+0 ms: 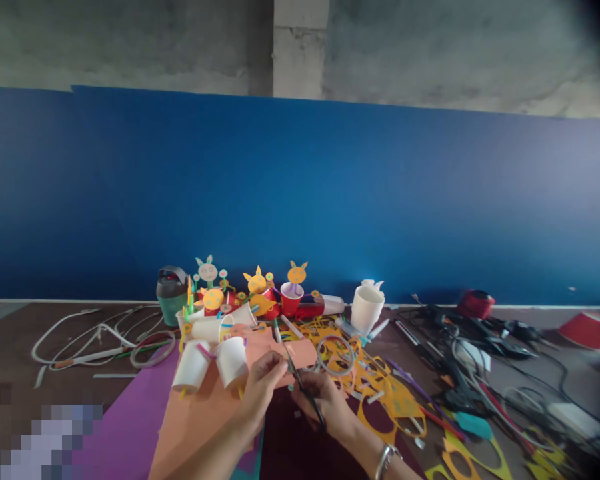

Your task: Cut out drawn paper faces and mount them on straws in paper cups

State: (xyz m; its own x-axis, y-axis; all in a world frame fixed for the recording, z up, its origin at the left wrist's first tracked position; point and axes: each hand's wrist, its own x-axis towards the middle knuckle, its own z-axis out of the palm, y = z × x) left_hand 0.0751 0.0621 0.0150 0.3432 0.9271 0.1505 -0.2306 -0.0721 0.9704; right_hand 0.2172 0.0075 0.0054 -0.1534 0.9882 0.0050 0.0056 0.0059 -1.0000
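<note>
My left hand (265, 381) is closed, thumb and fingers pinched at the edge of a piece of peach-orange paper (303, 351). In my right hand (319, 397) is a pair of dark-handled scissors (307, 395), blades pointing up and left beside the left fingertips and over the paper. The blades' exact contact with the paper is hard to make out. Left of my hands, two white paper cups (231, 361) lie upside down on a larger orange sheet (200, 427). Behind them stand red cups (291, 300) topped with yellow paper animal heads (297, 273).
Yellow paper offcuts (400, 398) and a roll of tape (336, 355) lie to the right. A white cup (367, 309) stands behind them. Black cables (465, 373) spread at far right, white cables (87, 333) at left. A blue partition (300, 180) rises behind the table.
</note>
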